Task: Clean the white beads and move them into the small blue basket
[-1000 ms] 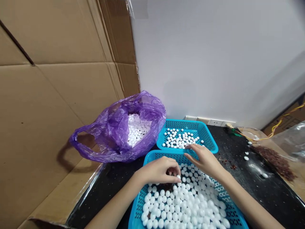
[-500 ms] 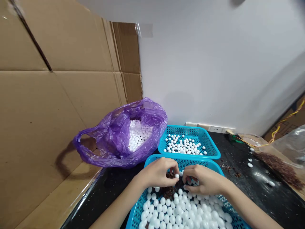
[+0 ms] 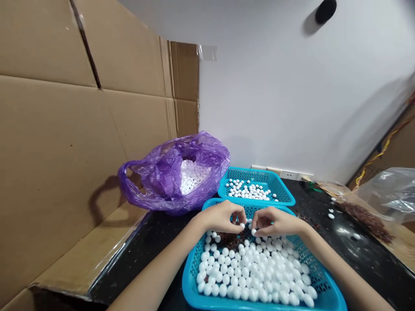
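Note:
A blue plastic basket right in front of me holds several small white balls and a patch of dark brown bits at its far end. My left hand hovers over that far end, fingers curled, pinching a white ball at the fingertips. My right hand is close beside it, also curled, with a white ball at its fingertips. A second, smaller blue basket with fewer white balls stands just behind.
A purple plastic bag of white balls sits at the back left against a large cardboard sheet. Brown debris, stray white balls and a clear bag lie on the black tabletop at right. A power strip runs along the wall.
My right hand has drawn back from the far basket to the near one and curled beside my left hand. The camera has tilted and shifted a little.

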`<state>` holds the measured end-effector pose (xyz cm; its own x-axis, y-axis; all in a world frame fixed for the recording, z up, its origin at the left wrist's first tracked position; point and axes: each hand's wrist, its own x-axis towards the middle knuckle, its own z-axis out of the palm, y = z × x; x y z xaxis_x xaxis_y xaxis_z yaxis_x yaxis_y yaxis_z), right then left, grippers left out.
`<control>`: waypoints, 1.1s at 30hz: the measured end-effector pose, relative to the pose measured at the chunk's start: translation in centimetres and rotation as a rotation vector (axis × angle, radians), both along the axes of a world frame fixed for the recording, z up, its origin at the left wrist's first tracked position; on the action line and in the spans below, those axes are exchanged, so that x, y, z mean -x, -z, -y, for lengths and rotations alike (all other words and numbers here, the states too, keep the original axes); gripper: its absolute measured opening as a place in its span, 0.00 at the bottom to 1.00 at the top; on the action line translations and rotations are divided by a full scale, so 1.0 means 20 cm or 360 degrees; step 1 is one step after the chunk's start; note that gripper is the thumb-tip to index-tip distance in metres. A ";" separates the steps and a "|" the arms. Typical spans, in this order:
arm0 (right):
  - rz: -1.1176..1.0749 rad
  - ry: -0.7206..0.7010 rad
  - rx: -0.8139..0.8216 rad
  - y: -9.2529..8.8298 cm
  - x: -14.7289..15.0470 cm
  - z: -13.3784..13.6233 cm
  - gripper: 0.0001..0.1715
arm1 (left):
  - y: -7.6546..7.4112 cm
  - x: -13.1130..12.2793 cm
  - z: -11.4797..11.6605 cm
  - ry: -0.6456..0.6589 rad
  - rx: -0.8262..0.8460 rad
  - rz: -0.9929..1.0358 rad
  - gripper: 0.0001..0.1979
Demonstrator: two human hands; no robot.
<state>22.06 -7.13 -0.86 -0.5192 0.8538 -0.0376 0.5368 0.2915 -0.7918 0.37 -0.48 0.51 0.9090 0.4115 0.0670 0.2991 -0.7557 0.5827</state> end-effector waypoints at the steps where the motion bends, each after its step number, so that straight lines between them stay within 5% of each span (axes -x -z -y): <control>1: -0.0044 0.0021 0.0013 0.00 -0.01 0.00 0.12 | 0.00 0.00 0.00 0.0008 -0.0003 -0.0006 0.08; 16: -0.0411 -0.0028 0.0168 0.02 -0.05 0.05 0.09 | -0.01 -0.01 0.02 0.0072 0.0003 -0.0029 0.08; 25: -0.0579 0.0025 0.0244 0.01 -0.08 0.07 0.08 | -0.03 -0.03 0.08 0.0497 0.0705 -0.0254 0.16; 30: -0.0620 0.0017 0.0280 0.00 -0.09 0.08 0.08 | -0.01 -0.06 0.07 0.0215 0.0379 0.0194 0.09; 33: -0.0674 0.0004 0.0321 0.00 -0.09 0.09 0.08 | -0.01 -0.06 0.06 0.0228 0.0214 0.0326 0.08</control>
<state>23.77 -8.93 -0.87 -0.5223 0.8527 0.0119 0.1546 0.1084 -0.9820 1.65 -1.64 0.64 0.9317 0.2974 0.2088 0.0606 -0.6937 0.7177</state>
